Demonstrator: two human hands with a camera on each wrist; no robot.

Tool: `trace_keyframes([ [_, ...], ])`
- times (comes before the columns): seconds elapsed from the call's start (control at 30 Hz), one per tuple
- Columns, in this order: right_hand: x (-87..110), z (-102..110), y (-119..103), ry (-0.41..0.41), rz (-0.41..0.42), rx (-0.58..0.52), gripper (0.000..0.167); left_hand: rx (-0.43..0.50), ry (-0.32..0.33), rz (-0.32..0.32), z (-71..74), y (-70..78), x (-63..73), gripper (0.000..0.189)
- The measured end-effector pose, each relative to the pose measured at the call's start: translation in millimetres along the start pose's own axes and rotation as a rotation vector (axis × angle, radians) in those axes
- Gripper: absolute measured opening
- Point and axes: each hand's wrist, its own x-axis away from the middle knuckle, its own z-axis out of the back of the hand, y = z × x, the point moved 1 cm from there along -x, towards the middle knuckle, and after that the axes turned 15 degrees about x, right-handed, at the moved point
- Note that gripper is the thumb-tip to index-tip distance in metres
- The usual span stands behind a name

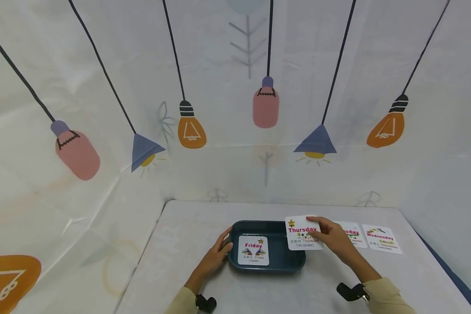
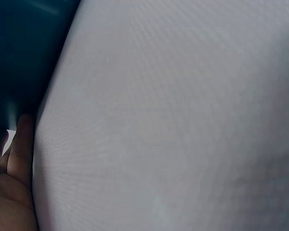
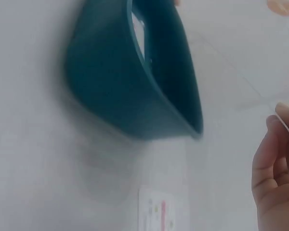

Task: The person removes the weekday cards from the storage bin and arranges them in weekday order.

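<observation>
Table (image 1: 196, 213) with tray (image 1: 278, 244), two cards (image 1: 382, 239)

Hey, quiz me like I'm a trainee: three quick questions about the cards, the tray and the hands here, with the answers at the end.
1. Which day's name is printed on the card that the right hand holds?
2. True or false: the Friday card lies inside the tray.
3. What does the left hand touch? A, the Wednesday card; B, the tray; C, the Friday card.

Key:
1. Thursday; the right hand pinches the Thursday card.
2. True.
3. B.
</observation>
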Motion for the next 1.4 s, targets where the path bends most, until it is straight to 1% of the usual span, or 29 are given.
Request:
trace_keyframes([
  [0.07,7.1,8.0,5.5,0.018,-0.014,-0.004,0.055,-0.01,0.007,0.007,0.4,0.0,-0.5,0.054],
  [0.23,23.9,22.1,16.9,0.064,-0.064,0.001,0.057,-0.028,0.021,-0.003,1.1,0.2,-1.2,0.054],
  [0.3,31.2,25.5,22.9,0.076,-0.102,0.001,0.058,-0.021,0.014,-0.01,0.6,0.2,-0.9,0.055],
  [0.53,53.1,28.5,50.0,0.094,-0.246,0.073,0.066,-0.012,0.008,0.005,-1.3,1.0,1.4,0.055],
  [0.67,56.5,25.9,62.3,0.063,-0.312,0.079,0.068,-0.002,0.013,0.001,-0.1,0.8,1.4,0.055],
  [0.87,55.7,14.5,79.0,-0.044,-0.401,0.065,0.073,0.009,0.006,-0.009,0.7,-0.1,-0.2,0.055],
  [0.93,55.5,10.1,83.7,-0.072,-0.414,0.071,0.072,0.01,0.002,-0.008,0.3,-0.4,-0.5,0.055],
  [1.0,54.8,6.1,87.2,-0.077,-0.419,0.099,0.069,0.012,-0.002,-0.011,-0.3,-0.3,-0.5,0.055],
  [1.17,53.4,-0.4,92.0,-0.052,-0.408,0.176,0.063,0.019,0.004,-0.008,-1.4,-0.4,1.2,0.055],
  [1.3,51.6,-3.9,97.7,-0.044,-0.387,0.205,0.061,0.021,0.001,-0.011,-0.7,0.1,1.0,0.056],
  [1.4,49.8,-7.1,101.9,-0.035,-0.389,0.212,0.057,0.016,0.001,-0.014,0.2,-0.2,-0.7,0.055],
])
